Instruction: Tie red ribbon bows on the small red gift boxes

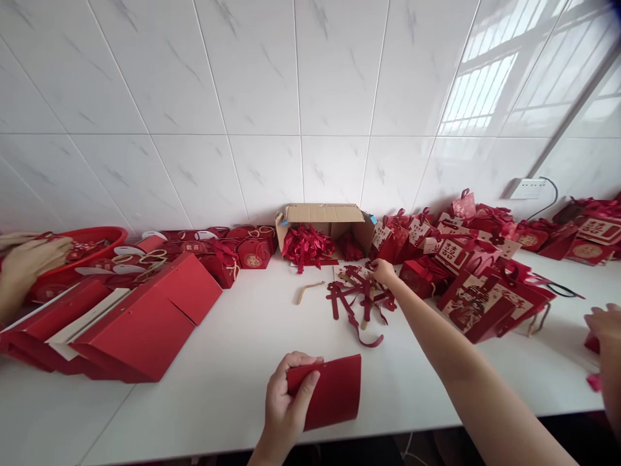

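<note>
My left hand (287,402) is closed on a flat folded red paper box (330,391) near the table's front edge, thumb on top. My right arm reaches forward across the white table (233,362). My right hand (381,270) rests on a loose pile of red ribbon strips (359,301), fingers curled down into them. Whether a strip is pinched is hidden.
Stacks of flat red boxes (140,317) lie at the left. An open cardboard carton (323,223) holds red ribbons. Assembled red gift boxes (480,278) crowd the right. Another person's hand (29,262) reaches a red basket (82,249); another person's hand (604,323) shows at the right edge.
</note>
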Demonstrator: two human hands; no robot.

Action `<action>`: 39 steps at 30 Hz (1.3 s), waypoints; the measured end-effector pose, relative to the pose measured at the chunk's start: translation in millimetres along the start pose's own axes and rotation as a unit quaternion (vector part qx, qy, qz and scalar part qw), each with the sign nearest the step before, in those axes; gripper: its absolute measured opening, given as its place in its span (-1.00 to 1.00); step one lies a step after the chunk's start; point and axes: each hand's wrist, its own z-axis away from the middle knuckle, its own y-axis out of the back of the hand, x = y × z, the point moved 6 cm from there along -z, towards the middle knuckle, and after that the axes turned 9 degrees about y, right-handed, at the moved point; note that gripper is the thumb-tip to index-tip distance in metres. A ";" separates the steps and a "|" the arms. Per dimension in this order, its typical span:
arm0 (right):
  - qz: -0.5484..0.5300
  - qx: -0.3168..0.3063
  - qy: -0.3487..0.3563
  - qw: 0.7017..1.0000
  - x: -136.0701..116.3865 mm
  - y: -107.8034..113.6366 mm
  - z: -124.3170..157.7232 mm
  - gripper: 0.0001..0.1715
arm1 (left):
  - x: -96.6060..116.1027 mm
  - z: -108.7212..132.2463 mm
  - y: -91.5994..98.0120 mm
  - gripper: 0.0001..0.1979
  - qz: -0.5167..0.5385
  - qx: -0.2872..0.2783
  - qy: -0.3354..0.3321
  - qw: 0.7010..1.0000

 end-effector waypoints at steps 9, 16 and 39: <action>-0.283 0.116 -0.002 0.952 -19.8 66.3 24.4 -0.72 | 5.3 0.4 -2.4 -0.80 -0.001 -0.006 0.000 1.000; -0.530 0.124 0.043 0.838 -76.0 80.1 128.6 -0.52 | 10.0 2.9 -4.8 -0.79 -0.004 0.012 0.008 1.000; -0.548 0.102 -0.011 0.830 -122.3 -19.2 314.3 -0.69 | 1.4 6.7 -6.6 -0.62 -0.033 -0.062 -0.085 0.994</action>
